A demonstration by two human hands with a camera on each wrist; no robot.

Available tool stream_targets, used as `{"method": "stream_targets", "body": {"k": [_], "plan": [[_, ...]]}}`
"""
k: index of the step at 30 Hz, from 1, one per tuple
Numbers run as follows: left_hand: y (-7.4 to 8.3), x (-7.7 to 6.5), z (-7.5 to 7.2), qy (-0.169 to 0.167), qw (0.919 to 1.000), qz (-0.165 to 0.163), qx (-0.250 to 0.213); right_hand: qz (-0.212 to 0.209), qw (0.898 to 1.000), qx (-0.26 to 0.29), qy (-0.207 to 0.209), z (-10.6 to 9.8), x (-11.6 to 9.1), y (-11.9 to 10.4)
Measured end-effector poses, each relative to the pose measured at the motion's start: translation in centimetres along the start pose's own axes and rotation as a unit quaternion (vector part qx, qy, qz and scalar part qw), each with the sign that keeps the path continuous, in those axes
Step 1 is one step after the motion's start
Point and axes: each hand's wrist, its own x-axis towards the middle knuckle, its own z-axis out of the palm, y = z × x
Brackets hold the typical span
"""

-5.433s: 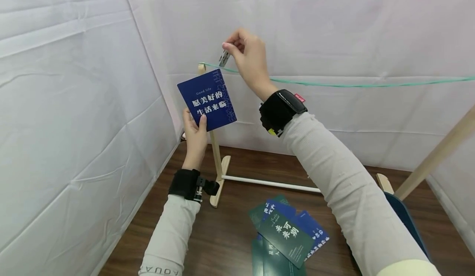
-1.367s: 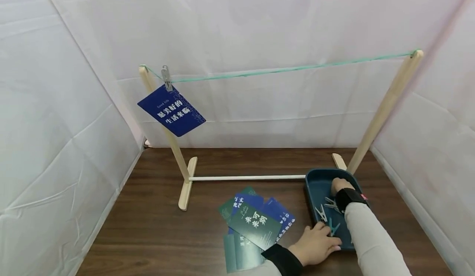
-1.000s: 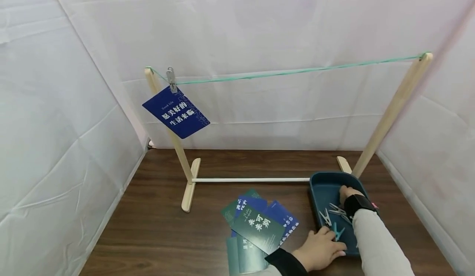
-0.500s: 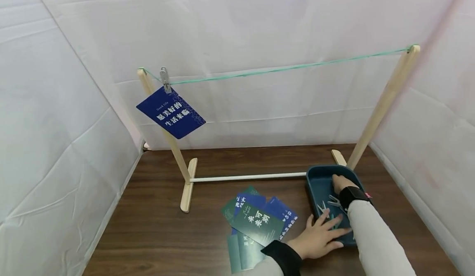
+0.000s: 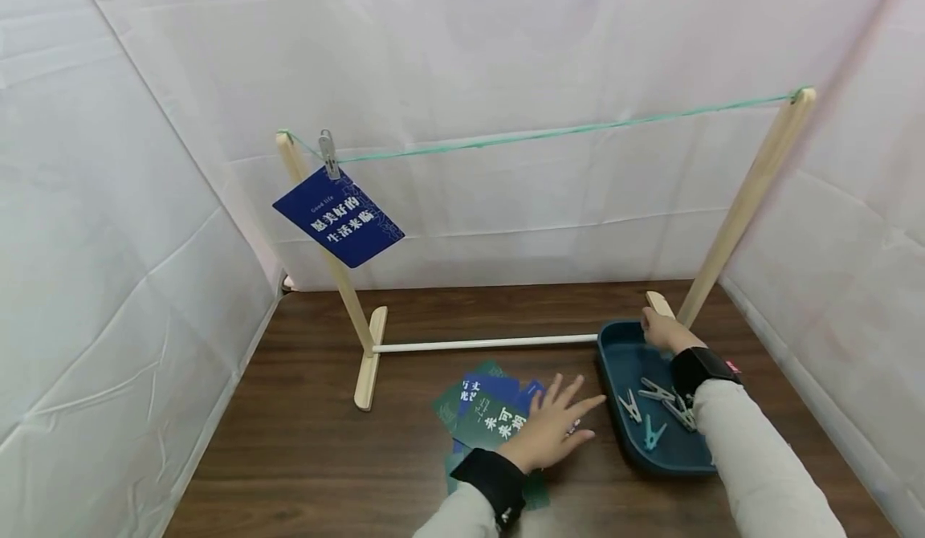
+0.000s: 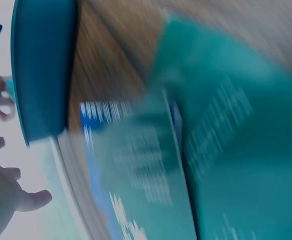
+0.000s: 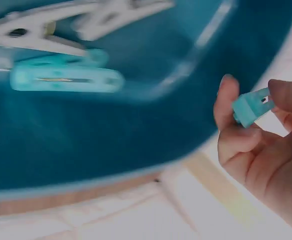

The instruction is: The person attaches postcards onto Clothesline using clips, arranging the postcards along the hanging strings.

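My right hand (image 5: 666, 332) is at the far end of the dark teal tray (image 5: 614, 369), pinching a teal clothespin (image 7: 251, 106) between thumb and fingers, as the right wrist view shows. Several grey-white clothespins (image 5: 682, 412) and a teal one (image 5: 654, 434) lie in the tray. With fingers spread, my left hand (image 5: 549, 434) hovers over a loose pile of green cards (image 5: 491, 424) and blue cards (image 5: 503, 392), hiding part of it. On the line, a grey clothespin (image 5: 329, 155) holds a blue card (image 5: 340, 217) by its corner, so the card hangs tilted.
A green cord (image 5: 520, 139) runs between the left wooden post (image 5: 350, 297) and the right wooden post (image 5: 751, 209). A white rod (image 5: 484, 344) joins their feet low over the brown tabletop (image 5: 303, 442). White cloth walls (image 5: 506, 56) enclose the table.
Earlier the blue card was hung on the cord with the grey clothespin. Since then my right hand has lifted from inside the tray with a teal clothespin; my left hand has moved left from tray to cards.
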Motion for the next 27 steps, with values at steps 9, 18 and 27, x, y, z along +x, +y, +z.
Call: {"method": "stream_targets", "body": {"k": [9,18,27], "plan": [[-4.8,-3.6,-2.4,0.069,0.9885,-0.129,0.037,-0.096,0.989,-0.008,0.112,-1.8,-0.1,-4.9],[-7.2,-5.1,-3.5,0.086,0.9461,-0.312,0.019,-0.169,0.963,0.089,0.188,-0.9,-0.6,-11.0],[-8.4,-5.2,-2.9,0.022,0.8989,-0.437,0.023,-0.27,0.946,0.077,0.163,0.9,-2.3,-16.0]]}}
